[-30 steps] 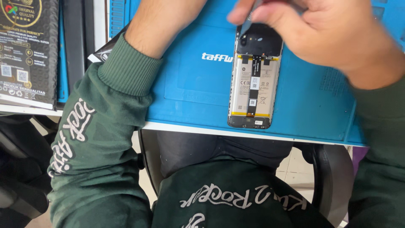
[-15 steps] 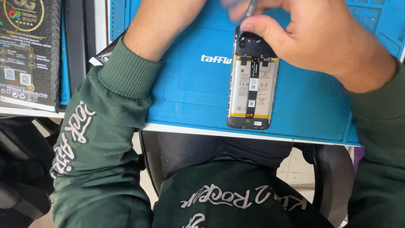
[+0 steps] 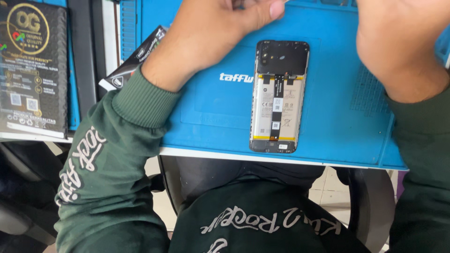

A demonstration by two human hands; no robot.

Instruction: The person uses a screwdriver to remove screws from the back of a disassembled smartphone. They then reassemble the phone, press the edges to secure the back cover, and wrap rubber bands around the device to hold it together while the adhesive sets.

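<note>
A phone with its back cover off (image 3: 279, 98) lies flat on the blue work mat (image 3: 337, 126), its battery and a black flex strip exposed. Neither hand touches it. My left hand (image 3: 211, 33) hovers above the phone's upper left with the fingers curled and the thumb pointing right. Its fingertips run off the top edge. Up and to the right of the phone is my right hand (image 3: 398, 42), with only its back and wrist in view. Whether either hand holds anything is hidden.
A black flat package with gold print (image 3: 33, 70) lies at the left on the table. A small black box (image 3: 133, 61) pokes out beneath my left forearm. The table's white front edge (image 3: 211, 153) runs just below the phone, with my lap and chair under it.
My right hand, which held a thin tool at the phone's top end, has lifted off and moved right. The left hand has shifted over toward the phone's top.
</note>
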